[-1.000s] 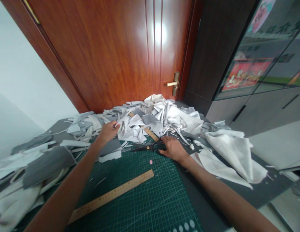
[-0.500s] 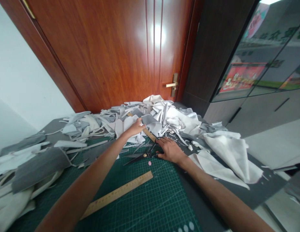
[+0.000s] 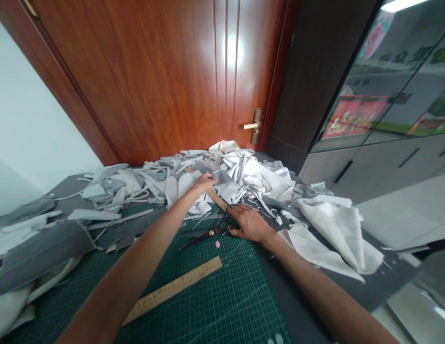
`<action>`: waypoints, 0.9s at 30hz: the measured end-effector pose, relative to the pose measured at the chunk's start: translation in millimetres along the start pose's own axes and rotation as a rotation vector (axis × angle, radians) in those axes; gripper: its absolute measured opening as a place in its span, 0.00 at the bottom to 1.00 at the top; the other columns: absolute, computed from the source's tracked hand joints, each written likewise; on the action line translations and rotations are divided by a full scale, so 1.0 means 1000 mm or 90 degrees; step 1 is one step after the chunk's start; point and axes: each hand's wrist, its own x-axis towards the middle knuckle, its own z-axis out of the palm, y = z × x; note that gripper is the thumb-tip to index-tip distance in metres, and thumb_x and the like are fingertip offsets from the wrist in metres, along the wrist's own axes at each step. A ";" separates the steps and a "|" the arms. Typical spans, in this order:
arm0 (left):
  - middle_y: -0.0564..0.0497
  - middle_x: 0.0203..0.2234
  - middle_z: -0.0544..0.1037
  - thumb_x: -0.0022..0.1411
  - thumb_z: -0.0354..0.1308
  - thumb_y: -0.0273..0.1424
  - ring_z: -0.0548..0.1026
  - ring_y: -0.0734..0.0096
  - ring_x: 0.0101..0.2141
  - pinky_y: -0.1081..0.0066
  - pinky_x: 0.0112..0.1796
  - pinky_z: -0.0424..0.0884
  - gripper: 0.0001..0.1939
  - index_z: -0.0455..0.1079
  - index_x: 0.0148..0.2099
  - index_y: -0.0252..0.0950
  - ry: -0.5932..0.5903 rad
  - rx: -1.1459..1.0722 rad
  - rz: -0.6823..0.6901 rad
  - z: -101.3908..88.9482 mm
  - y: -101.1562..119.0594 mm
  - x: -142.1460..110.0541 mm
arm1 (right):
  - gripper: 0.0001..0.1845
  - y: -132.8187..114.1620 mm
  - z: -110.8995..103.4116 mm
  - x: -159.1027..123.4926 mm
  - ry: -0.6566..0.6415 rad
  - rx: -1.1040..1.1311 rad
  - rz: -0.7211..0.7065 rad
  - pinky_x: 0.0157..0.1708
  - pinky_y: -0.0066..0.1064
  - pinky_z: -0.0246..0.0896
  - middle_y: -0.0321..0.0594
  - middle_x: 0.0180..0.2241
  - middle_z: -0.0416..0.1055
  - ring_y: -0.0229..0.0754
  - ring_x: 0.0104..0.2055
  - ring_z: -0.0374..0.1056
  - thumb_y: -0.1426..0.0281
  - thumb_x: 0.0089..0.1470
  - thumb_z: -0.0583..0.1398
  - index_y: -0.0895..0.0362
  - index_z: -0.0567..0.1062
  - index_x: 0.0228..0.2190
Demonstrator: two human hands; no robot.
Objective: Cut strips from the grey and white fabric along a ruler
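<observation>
My left hand [image 3: 201,184] reaches into the heap of white and grey fabric scraps [image 3: 244,174], its fingers closed on a grey piece [image 3: 222,177] at the heap's front. My right hand [image 3: 248,223] rests on the handles of the black scissors [image 3: 204,234], which lie on the green cutting mat [image 3: 215,301] with blades apart, pointing left. A second wooden ruler [image 3: 215,198] pokes out of the heap between my hands.
A long wooden ruler [image 3: 174,288] lies slantwise on the mat near me, and a small pink bit [image 3: 217,244] beside the scissors. Grey and white offcuts [image 3: 43,243] pile at the left, a large white cloth [image 3: 337,229] at the right. A wooden door [image 3: 165,76] stands behind.
My left hand has swung right from the scraps at the left into the middle of the heap. My right hand has turned the scissors, whose blades have opened and now point further left.
</observation>
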 end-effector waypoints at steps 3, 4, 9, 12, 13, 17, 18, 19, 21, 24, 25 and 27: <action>0.40 0.58 0.76 0.73 0.64 0.37 0.77 0.53 0.55 0.50 0.54 0.78 0.21 0.71 0.63 0.34 0.036 0.096 0.062 0.004 0.007 0.000 | 0.33 -0.001 0.001 0.000 0.002 -0.007 0.007 0.63 0.47 0.63 0.56 0.59 0.75 0.58 0.62 0.70 0.61 0.59 0.69 0.60 0.72 0.62; 0.38 0.59 0.74 0.71 0.66 0.34 0.74 0.49 0.59 0.47 0.58 0.74 0.22 0.71 0.63 0.34 0.052 0.132 0.091 0.005 0.009 0.000 | 0.33 -0.001 0.002 0.000 0.002 -0.008 0.008 0.63 0.47 0.63 0.56 0.59 0.75 0.58 0.62 0.70 0.61 0.59 0.69 0.60 0.72 0.62; 0.37 0.62 0.71 0.61 0.65 0.22 0.58 0.38 0.69 0.43 0.67 0.55 0.16 0.77 0.51 0.38 0.065 0.294 0.244 0.003 0.015 -0.004 | 0.34 0.001 0.003 0.001 0.000 -0.009 0.003 0.64 0.47 0.62 0.57 0.60 0.75 0.58 0.62 0.70 0.62 0.60 0.69 0.63 0.72 0.62; 0.39 0.51 0.78 0.60 0.63 0.22 0.67 0.42 0.61 0.46 0.65 0.58 0.09 0.76 0.42 0.39 0.018 0.372 0.299 0.000 0.015 -0.008 | 0.33 0.002 0.003 0.001 0.000 -0.008 0.002 0.64 0.47 0.62 0.57 0.59 0.76 0.58 0.62 0.70 0.61 0.60 0.68 0.63 0.72 0.62; 0.40 0.48 0.79 0.60 0.63 0.22 0.70 0.44 0.59 0.47 0.64 0.58 0.10 0.75 0.43 0.39 0.007 0.395 0.309 -0.001 0.015 -0.009 | 0.33 0.002 0.003 0.001 0.000 -0.009 0.004 0.64 0.47 0.62 0.57 0.58 0.76 0.58 0.62 0.70 0.61 0.61 0.68 0.63 0.72 0.62; 0.41 0.46 0.81 0.62 0.61 0.23 0.75 0.48 0.55 0.52 0.63 0.61 0.16 0.73 0.52 0.37 0.001 0.469 0.319 -0.005 0.018 -0.014 | 0.32 0.000 0.000 0.000 -0.003 -0.007 0.003 0.62 0.47 0.63 0.57 0.58 0.76 0.58 0.61 0.70 0.61 0.61 0.67 0.63 0.72 0.61; 0.40 0.46 0.82 0.62 0.61 0.23 0.76 0.47 0.54 0.53 0.62 0.62 0.18 0.73 0.54 0.36 0.007 0.483 0.314 -0.007 0.020 -0.015 | 0.32 0.000 -0.001 0.000 -0.003 -0.005 0.002 0.62 0.46 0.63 0.56 0.57 0.76 0.58 0.61 0.71 0.61 0.61 0.67 0.63 0.72 0.61; 0.38 0.45 0.83 0.62 0.62 0.24 0.77 0.46 0.53 0.54 0.61 0.64 0.19 0.73 0.56 0.35 0.014 0.493 0.306 -0.010 0.022 -0.015 | 0.31 -0.001 -0.001 0.000 -0.003 -0.004 0.002 0.62 0.46 0.63 0.56 0.57 0.77 0.57 0.60 0.71 0.61 0.61 0.67 0.63 0.72 0.61; 0.37 0.43 0.84 0.60 0.64 0.25 0.80 0.44 0.50 0.55 0.57 0.68 0.21 0.75 0.56 0.33 0.036 0.507 0.287 -0.020 0.030 -0.015 | 0.30 0.000 -0.002 0.000 -0.005 -0.004 0.007 0.61 0.46 0.63 0.55 0.56 0.77 0.57 0.59 0.71 0.60 0.62 0.67 0.63 0.73 0.60; 0.39 0.39 0.85 0.61 0.62 0.26 0.81 0.45 0.48 0.54 0.57 0.68 0.12 0.79 0.47 0.33 0.094 0.502 0.277 -0.047 0.048 -0.014 | 0.29 0.000 -0.002 0.000 -0.010 -0.009 0.015 0.61 0.45 0.63 0.54 0.55 0.77 0.56 0.59 0.71 0.59 0.62 0.67 0.62 0.74 0.59; 0.41 0.38 0.86 0.62 0.61 0.27 0.81 0.46 0.48 0.54 0.59 0.67 0.09 0.80 0.43 0.34 0.121 0.494 0.279 -0.060 0.056 -0.015 | 0.29 0.000 -0.002 0.000 -0.010 -0.011 0.017 0.60 0.45 0.63 0.53 0.55 0.77 0.56 0.58 0.71 0.59 0.62 0.67 0.61 0.74 0.59; 0.44 0.38 0.86 0.63 0.59 0.26 0.81 0.49 0.49 0.54 0.60 0.67 0.08 0.80 0.41 0.34 0.188 0.463 0.287 -0.089 0.074 -0.017 | 0.29 0.000 -0.002 0.000 -0.008 -0.015 0.019 0.61 0.44 0.63 0.53 0.56 0.77 0.56 0.59 0.71 0.58 0.62 0.67 0.61 0.74 0.59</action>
